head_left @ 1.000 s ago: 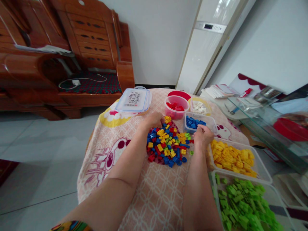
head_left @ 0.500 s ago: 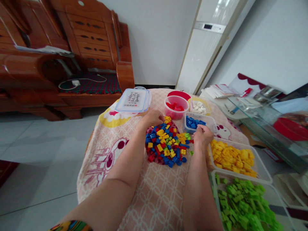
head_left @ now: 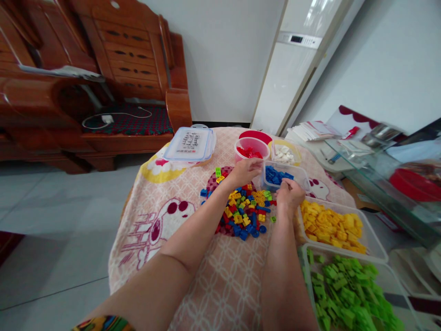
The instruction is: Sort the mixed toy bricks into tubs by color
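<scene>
My left hand point(head_left: 245, 173) reaches over the mixed pile of toy building bricks point(head_left: 246, 207), its fingers stretched towards the gap between the pink-rimmed tub of red bricks point(head_left: 251, 152) and the clear box of blue bricks point(head_left: 278, 174). No brick shows between these fingers. At the near edge of the blue box is my right hand point(head_left: 291, 193), with thumb and fingers pinched together; whatever they hold is hidden. The pile has red, blue, yellow and green pieces and lies on a dark red checked patch, partly behind my left forearm.
Along the right stand a box of yellow bricks point(head_left: 330, 225) and a box of green bricks point(head_left: 354, 289). Behind them is a small container of white bricks point(head_left: 284, 154). A box lid point(head_left: 189, 143) lies at the back left of the cloth-covered table point(head_left: 220, 271). A glass shelf point(head_left: 379, 179) borders the right.
My left hand has moved right, from the pile's far left edge to beside the red and blue containers, and its fingers have stretched out. My right hand has stayed nearly still.
</scene>
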{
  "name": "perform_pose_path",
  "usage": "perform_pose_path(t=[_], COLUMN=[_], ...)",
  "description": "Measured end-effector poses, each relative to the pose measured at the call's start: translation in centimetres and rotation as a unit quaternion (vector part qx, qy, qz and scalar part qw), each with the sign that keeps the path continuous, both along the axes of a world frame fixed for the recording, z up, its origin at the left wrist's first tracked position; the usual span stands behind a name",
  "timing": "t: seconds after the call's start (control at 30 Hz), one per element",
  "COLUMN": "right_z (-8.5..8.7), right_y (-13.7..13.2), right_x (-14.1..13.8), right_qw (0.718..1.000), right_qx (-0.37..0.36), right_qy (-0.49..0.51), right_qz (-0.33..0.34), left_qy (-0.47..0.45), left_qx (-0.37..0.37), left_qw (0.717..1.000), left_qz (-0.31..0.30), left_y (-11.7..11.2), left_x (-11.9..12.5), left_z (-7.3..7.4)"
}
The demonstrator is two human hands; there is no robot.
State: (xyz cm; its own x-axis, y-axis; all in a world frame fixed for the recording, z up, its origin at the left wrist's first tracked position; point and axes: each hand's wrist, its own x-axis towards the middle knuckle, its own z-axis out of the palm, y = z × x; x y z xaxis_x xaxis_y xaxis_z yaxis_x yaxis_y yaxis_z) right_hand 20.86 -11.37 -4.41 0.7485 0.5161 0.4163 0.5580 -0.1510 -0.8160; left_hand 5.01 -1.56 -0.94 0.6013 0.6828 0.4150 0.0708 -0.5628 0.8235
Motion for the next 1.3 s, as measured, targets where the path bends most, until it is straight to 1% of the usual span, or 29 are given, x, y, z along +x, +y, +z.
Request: perform_pose_path(t=[0.1,0.2,0.3,0.4,0.47,0.57,0.63,0.73,0.83,0.93,1.03,1.1,1.17,1.23,1.3], right_z=[1.0,2.1,2.6,2.5,2.3,2.2,2.2,2.1,1.8,1.7,1.8,2.0,2.0,1.9,1.8], right_y=[-0.2,-0.4,-0.4,-0.1,0.1,0.1,0.0,-0.4,-0.8,-0.9,-0.8,-0.5,-0.1,0.4,0.7], right_x=[-0.8,-1.6,-2.2,-2.2,-2.2,-2.3,-2.5,-2.4,-1.8,-1.0,-0.8,-1.1,-1.6,-2.1,-2.5], right_qw=[1.0,0.997,0.989,0.977,0.969,0.953,0.942,0.933,0.941,0.956,0.969,0.977,0.98,0.977,0.969], right_qx=[0.003,0.002,-0.025,-0.077,-0.114,-0.173,-0.213,-0.243,-0.231,-0.207,-0.168,-0.131,-0.108,-0.114,-0.146], right_qy=[-0.028,-0.075,-0.123,-0.154,-0.173,-0.21,-0.234,-0.253,-0.243,-0.206,-0.18,-0.17,-0.156,-0.147,-0.154], right_qz=[0.004,0.031,0.081,0.124,0.135,0.128,0.113,0.079,0.035,-0.008,-0.018,0.008,0.058,0.106,0.128], left_qy=[0.057,0.086,0.099,0.114,0.118,0.119,0.121,0.123,0.119,0.12,0.122,0.121,0.121,0.124,0.128], left_qx=[0.059,0.108,0.137,0.158,0.17,0.18,0.183,0.182,0.181,0.183,0.183,0.181,0.178,0.175,0.172], left_qw=[0.997,0.99,0.985,0.981,0.978,0.976,0.975,0.975,0.976,0.976,0.975,0.976,0.977,0.977,0.976], left_qz=[0.013,-0.013,-0.021,-0.017,-0.014,-0.018,-0.022,-0.019,-0.02,-0.018,-0.012,-0.011,-0.011,-0.015,-0.021], left_y=[0.3,0.0,-0.6,-0.9,-0.9,-0.8,-0.7,-0.7,-0.6,-0.6,-0.6,-0.7,-0.8,-1.0,-1.0], left_x=[-0.9,-0.9,0.2,1.1,1.3,1.3,1.2,1.2,1.2,1.1,1.0,1.0,1.0,1.0,1.0], left_z=[0.4,0.4,-0.4,-1.3,-1.6,-1.7,-1.6,-1.6,-1.7,-1.8,-1.8,-1.7,-1.5,-1.2,-1.0])
